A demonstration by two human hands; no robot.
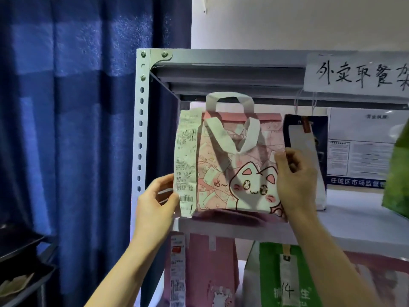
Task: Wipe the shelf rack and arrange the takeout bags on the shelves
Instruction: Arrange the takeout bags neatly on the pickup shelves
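The handwritten white paper sign and green bag are cut off at the right edge. Print on the long white receipt is too small to read.

- Left hand: arm reaching up, thumb and fingers pinched closed.
- Right hand: forearm raised, fingers curled, grip closed, knuckles toward camera.
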